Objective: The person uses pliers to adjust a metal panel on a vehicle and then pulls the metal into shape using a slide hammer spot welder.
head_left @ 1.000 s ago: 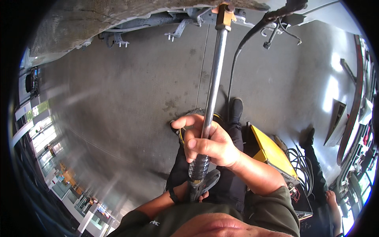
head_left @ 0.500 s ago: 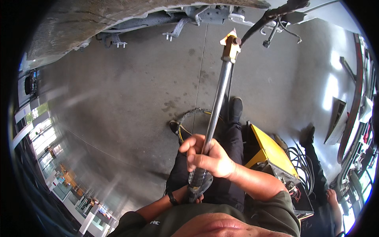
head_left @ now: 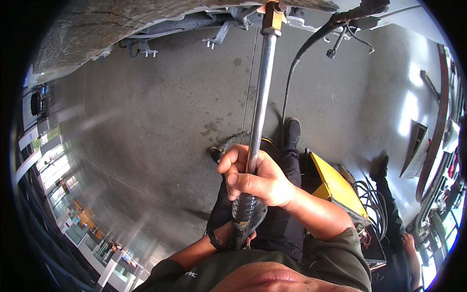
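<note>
A long chrome-shafted rod tool points away from me, with a brass-coloured block head at its far end. That head overlaps the edge of the vehicle underbody; whether it touches cannot be told. My right hand is closed loosely around the shaft, just above a dark ribbed sleeve wrapped in something clear and shiny. Lower down, close to my body, my left hand wraps the tool's dark grip end. Most of its fingers are hidden behind the grip.
A yellow-panelled machine with coiled black cables stands beside my right leg. A thick dark cable with loose connectors hangs at the upper right. Another person's arm and leg show at far right. Metal parts lie beyond.
The rod tool has moved forward and slightly left, its head now over the underbody's edge. My right hand went slightly forward with it. The thick cable is less covered.
</note>
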